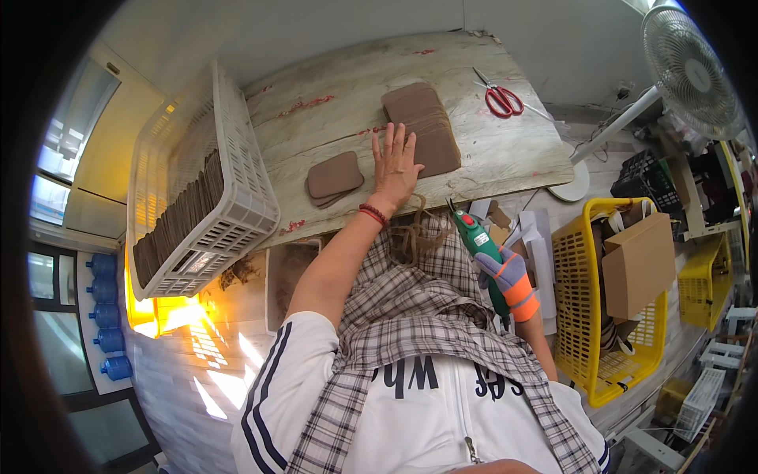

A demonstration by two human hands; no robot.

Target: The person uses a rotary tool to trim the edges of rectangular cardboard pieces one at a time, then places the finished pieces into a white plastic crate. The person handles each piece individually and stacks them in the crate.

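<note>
My left hand (394,170), bare with a red bead bracelet, reaches across the table with its fingers stretched and spread. Its fingertips rest at the near left edge of a fanned stack of brown rounded pads (434,142). A smaller pile of the same pads (335,175) lies to the left of that wrist. My right hand (509,276), in a purple and orange glove, is wrapped round green electric scissors (474,235) with a red button. Their dark pointed tip is just off the table's near edge. Brown looped strips (416,237) hang over my checked apron (410,284).
Red-handled scissors (503,101) lie at the far right of the worn wooden table (316,118). A white crate (237,182) packed with brown pads stands on the left. To the right are a yellow basket (575,292) with a cardboard box (638,265) and a fan (691,71).
</note>
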